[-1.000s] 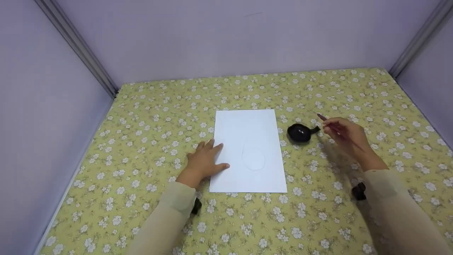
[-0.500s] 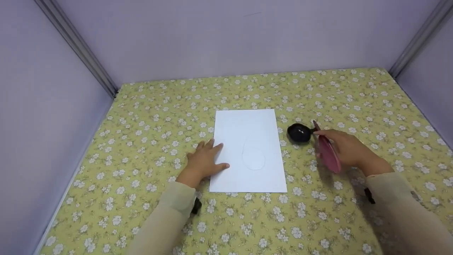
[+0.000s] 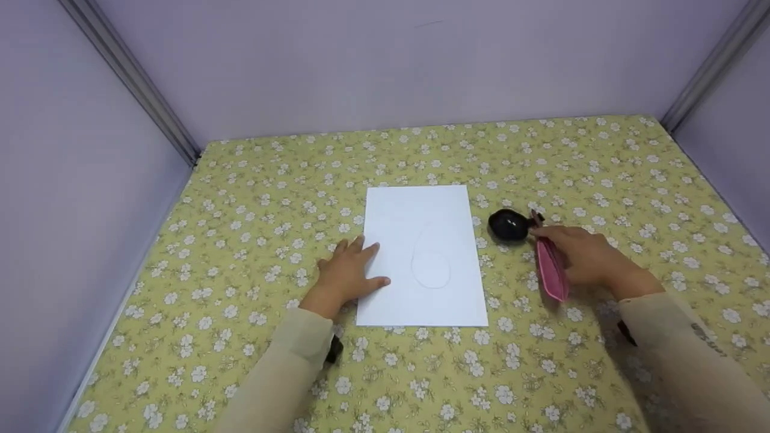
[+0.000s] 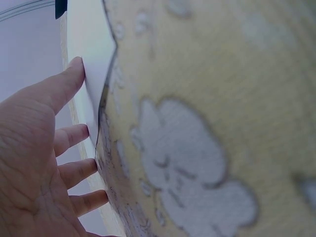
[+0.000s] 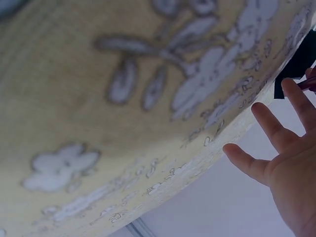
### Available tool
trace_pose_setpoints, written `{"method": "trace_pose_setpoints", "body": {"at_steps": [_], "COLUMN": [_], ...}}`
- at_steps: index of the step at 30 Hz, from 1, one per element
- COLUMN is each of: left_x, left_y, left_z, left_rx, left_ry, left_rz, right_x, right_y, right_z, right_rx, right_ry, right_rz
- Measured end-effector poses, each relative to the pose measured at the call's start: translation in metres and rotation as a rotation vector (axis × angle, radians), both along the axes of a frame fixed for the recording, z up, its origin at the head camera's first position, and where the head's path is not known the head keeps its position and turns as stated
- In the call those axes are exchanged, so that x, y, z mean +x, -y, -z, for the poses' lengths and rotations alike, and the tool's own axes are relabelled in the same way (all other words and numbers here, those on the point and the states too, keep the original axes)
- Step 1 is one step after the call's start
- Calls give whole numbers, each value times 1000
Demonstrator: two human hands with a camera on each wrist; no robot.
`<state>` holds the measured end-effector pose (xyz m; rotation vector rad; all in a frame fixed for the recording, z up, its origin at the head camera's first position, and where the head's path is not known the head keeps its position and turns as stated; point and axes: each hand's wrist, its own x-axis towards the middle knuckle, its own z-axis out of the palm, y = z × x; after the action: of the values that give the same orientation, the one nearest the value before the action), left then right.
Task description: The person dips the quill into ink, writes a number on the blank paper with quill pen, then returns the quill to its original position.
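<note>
A white sheet of paper (image 3: 421,207) bears a thin looped line, like a 6. My left hand (image 3: 344,273) rests with spread fingers over its left edge; the left wrist view shows the thumb and fingertips (image 4: 74,74) on the sheet. To the right of the paper sits a small round black bowl-like pan (image 3: 508,226) with a short handle. My right hand (image 3: 589,257) pinches a flat pink thing (image 3: 550,270) with a narrow end, beside that handle; its kind is unclear. In the right wrist view, a sliver of dark red (image 5: 308,84) shows near the fingertips.
A yellow cloth (image 3: 271,198) with white flowers covers the table. Pale walls (image 3: 385,72) with metal corner posts (image 3: 135,78) stand at the back and sides. Dark wrist devices (image 3: 334,350) show under the sleeves.
My right hand has come down toward me beside the black pan's handle, and the pink thing has turned so its broad part shows. The left hand and paper keep their places.
</note>
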<state>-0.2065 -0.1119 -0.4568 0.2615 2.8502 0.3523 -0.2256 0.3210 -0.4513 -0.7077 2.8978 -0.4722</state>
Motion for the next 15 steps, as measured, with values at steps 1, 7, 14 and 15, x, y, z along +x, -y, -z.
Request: {"method": "trace_pose_setpoints", "body": {"at_steps": [1,7,14,15], "left_x": [0,-1,0,0], "left_y": [0,-1,-4,-4], "left_z": [0,2,0,0], "left_rx": [0,-1,-5,-6], "left_ry": [1,1,-1,-2], "left_rz": [0,1,-11,-13], "right_x": [0,-2,1,1], "right_y": [0,1,0,-1], "right_z": [1,5,7,6], "right_rx": [3,47,75,70], "right_ry": [-4,-68,-65,-55], "right_rz": [0,-42,-69,-66]}}
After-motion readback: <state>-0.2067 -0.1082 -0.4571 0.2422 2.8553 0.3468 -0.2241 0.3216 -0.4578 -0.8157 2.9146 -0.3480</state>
